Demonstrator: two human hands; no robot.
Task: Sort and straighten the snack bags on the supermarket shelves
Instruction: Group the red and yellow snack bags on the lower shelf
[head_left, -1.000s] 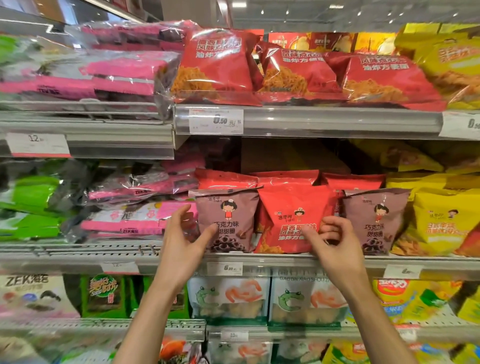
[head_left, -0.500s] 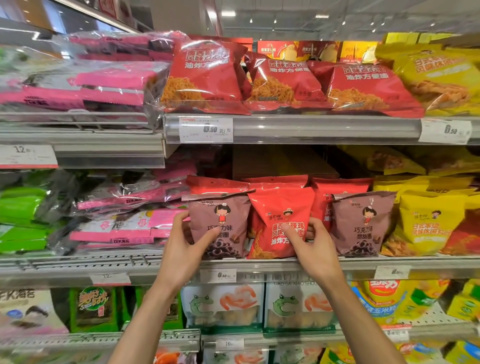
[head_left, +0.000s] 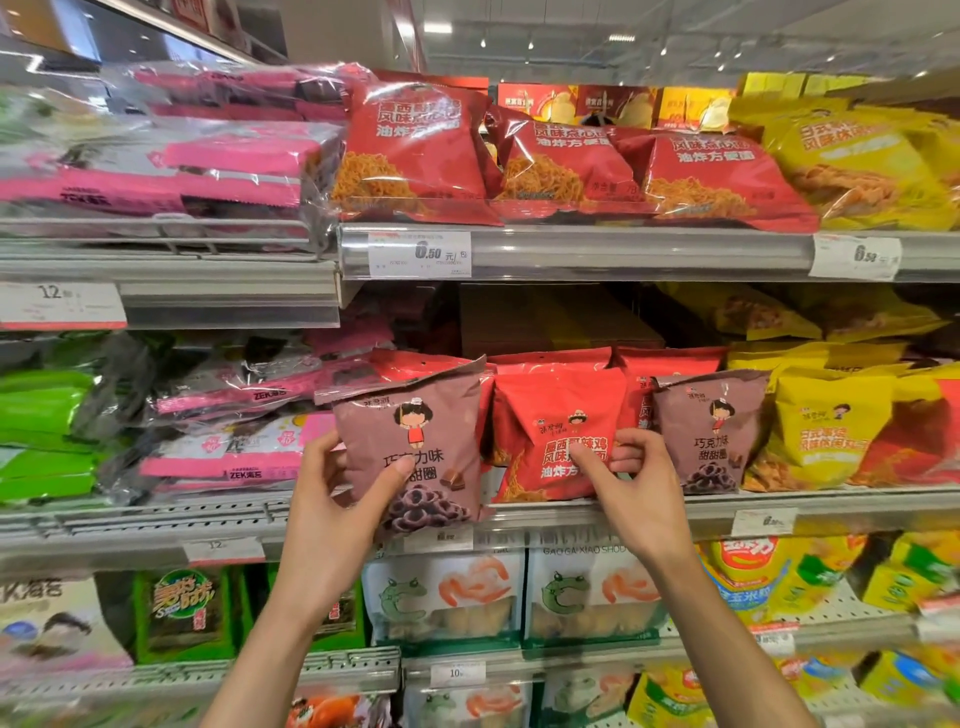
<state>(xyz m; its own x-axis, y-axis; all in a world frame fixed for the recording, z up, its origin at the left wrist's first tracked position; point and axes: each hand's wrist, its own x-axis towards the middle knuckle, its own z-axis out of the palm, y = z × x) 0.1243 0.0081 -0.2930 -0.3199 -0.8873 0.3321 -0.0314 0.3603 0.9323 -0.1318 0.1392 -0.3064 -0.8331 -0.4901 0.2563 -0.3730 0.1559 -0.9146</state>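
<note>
**Both hands on bags at the middle shelf**

Across the whole frame: supermarket shelving (head_left: 639, 254) in grey metal, tiers stacked from top to bottom, price tags clipped along the front rails.

Upper tier, centre: three large red noodle bags (head_left: 415, 150) leaning back side by side. Upper right: big yellow bags (head_left: 857, 166). Upper left: pink packs in clear wrap (head_left: 208, 161), lying flat in stacks.

Left of centre: green packs (head_left: 41, 415) and more pink packs on the middle tier. Right of centre: smaller yellow bags (head_left: 821, 426) standing upright at the shelf edge.

Lower centre: two pale bags printed with a green crocodile (head_left: 441, 597), side by side on the tier beneath.

Middle tier, centre of the frame: a row of small snack bags. Leftmost, a mauve chocolate-ring bag (head_left: 415, 436), tilted, its lower edge overhanging the front rail. Just beside it on the right, a red bag (head_left: 561, 431) standing upright at the shelf front. Further right, a second mauve bag (head_left: 711, 431), upright, partly overlapping another red bag behind.

Lower centre, reaching up: left hand (head_left: 337, 499) clamped on the tilted mauve bag, thumb across its front, fingers behind its left edge. Right hand (head_left: 639, 488) pinching the lower right part of the red bag, thumb on the printed front, fingers curled round the bag's right edge, close beside the second mauve bag.
</note>
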